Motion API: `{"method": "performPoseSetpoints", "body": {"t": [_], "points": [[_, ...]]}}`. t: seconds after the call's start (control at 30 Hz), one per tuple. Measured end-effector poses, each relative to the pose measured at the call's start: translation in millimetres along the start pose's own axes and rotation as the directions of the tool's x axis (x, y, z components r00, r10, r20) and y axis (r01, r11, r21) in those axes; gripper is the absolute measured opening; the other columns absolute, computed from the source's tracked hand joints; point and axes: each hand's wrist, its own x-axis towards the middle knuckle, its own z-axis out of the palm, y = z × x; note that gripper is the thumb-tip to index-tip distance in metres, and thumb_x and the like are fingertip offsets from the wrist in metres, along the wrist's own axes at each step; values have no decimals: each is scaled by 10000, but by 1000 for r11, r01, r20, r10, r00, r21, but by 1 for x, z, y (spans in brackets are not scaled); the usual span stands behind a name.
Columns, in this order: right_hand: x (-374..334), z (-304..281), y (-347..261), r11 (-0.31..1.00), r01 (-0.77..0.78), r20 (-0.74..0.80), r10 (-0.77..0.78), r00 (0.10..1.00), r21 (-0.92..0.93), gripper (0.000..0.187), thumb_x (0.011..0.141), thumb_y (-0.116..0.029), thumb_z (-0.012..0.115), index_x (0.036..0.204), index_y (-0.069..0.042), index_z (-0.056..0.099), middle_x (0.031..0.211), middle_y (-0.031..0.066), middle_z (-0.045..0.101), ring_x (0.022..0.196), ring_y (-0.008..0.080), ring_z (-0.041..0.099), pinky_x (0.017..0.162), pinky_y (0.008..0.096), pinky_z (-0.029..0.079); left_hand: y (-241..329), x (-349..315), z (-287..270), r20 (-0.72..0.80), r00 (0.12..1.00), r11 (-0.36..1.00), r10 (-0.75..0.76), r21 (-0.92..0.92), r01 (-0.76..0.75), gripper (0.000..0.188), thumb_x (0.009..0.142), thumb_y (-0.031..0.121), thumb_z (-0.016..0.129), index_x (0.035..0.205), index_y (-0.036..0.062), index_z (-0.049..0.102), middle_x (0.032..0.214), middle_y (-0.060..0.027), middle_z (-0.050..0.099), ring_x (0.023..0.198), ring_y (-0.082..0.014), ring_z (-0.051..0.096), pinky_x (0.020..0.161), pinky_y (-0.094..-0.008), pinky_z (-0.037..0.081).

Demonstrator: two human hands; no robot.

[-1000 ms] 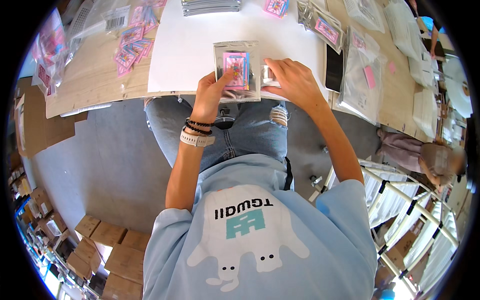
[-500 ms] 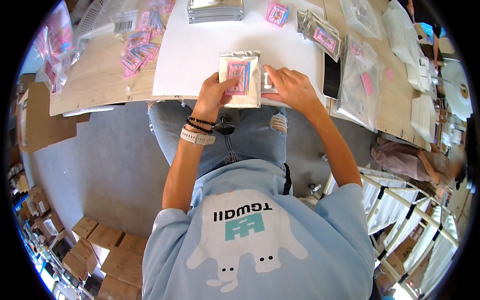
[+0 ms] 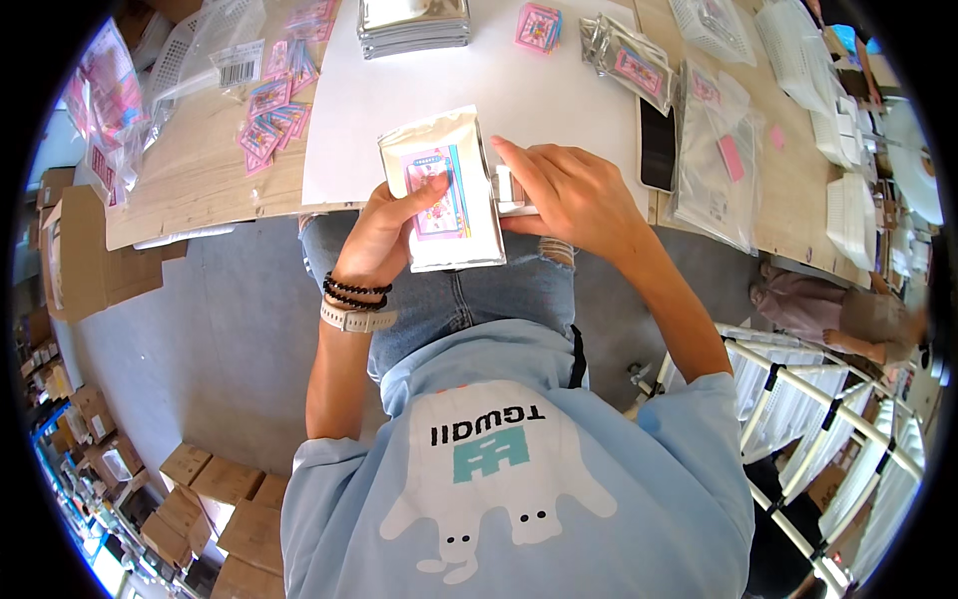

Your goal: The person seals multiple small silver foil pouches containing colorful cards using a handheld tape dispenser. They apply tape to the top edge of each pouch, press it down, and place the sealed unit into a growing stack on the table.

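Observation:
My left hand [image 3: 377, 232] grips a silver foil pouch [image 3: 479, 236], the thumb pressing on pink and blue printed cards [image 3: 439, 214] that lie against the pouch's face. The pouch tilts slightly, over my lap at the table's front edge. At its right edge, my right hand [image 3: 594, 208] is closed around a small white handheld device [image 3: 506, 188]; the device meets the pouch's edge, and fingers cover much of it. A stack of silver pouches [image 3: 414, 28] sits at the far side of a white sheet [image 3: 349, 120], with a small pile of cards [image 3: 539, 28] to its right.
More cards [image 3: 269, 125] are spread on the left of the wooden table. Foil pouches [image 3: 637, 68], a black phone [image 3: 656, 150] and a clear plastic bag [image 3: 714, 190] lie at right. White baskets [image 3: 798, 60] line the right side; a cardboard box [image 3: 105, 245] stands left. Another person [image 3: 848, 314] is at far right.
Both hands have come nearer to me, with the pouch moving down and left and tilting. The white device stays at the pouch's right edge. My view has shifted slightly.

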Motion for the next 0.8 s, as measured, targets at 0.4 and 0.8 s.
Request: {"method": "performPoseSetpoints", "body": {"t": [0.4, 0.8], "points": [[9, -10, -12, 996, 85, -18, -86, 996, -35, 933, 735, -442, 796, 1463, 65, 509, 942, 17, 684, 795, 139, 654, 712, 276, 560, 1, -28, 15, -32, 999, 994, 4, -111, -8, 409, 1003, 204, 722, 1318, -24, 597, 1161, -97, 737, 1013, -173, 741, 877, -336, 624], [8, -14, -12, 974, 22, -132, 8, 991, 224, 908, 751, -461, 802, 1456, 40, 526, 922, 49, 692, 774, 192, 669, 710, 310, 563, -4, -40, 13, -63, 998, 947, 5, -320, -25, 362, 1012, 202, 703, 1294, -12, 628, 1144, -107, 753, 990, -197, 755, 876, -350, 628]]}}
